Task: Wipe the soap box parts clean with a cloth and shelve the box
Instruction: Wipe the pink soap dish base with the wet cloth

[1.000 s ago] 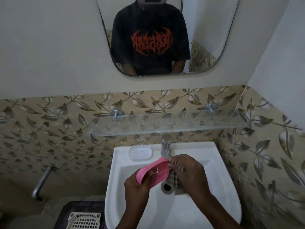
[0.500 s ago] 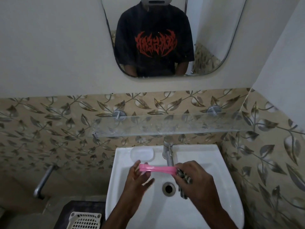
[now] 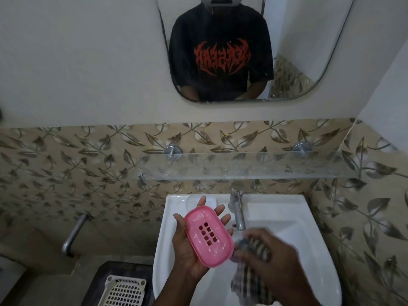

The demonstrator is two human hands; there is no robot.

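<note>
Tray (image 3: pixel 209 248) offered up for wiping.
Cradled on flat left hand (image 3: pixel 187 250); cloth (image 3: pixel 245 283) gripped in right hand (image 3: pixel 271 257).

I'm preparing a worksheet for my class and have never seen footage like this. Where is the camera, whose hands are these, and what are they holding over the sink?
There is no machine here. A person wears one wide-angle camera on the head, looking forward and down, so you see their own two hands from above. The mirror on the wall shows that same person's reflection. Below it are a glass shelf, a tap and a white sink. The left hand lies palm up with fairly straight fingers, carrying a pink soap tray that has drain holes. The right hand, which is blurred, grips a checked cloth just right of the tray, over the sink. A white basket sits at the lower left.
</note>
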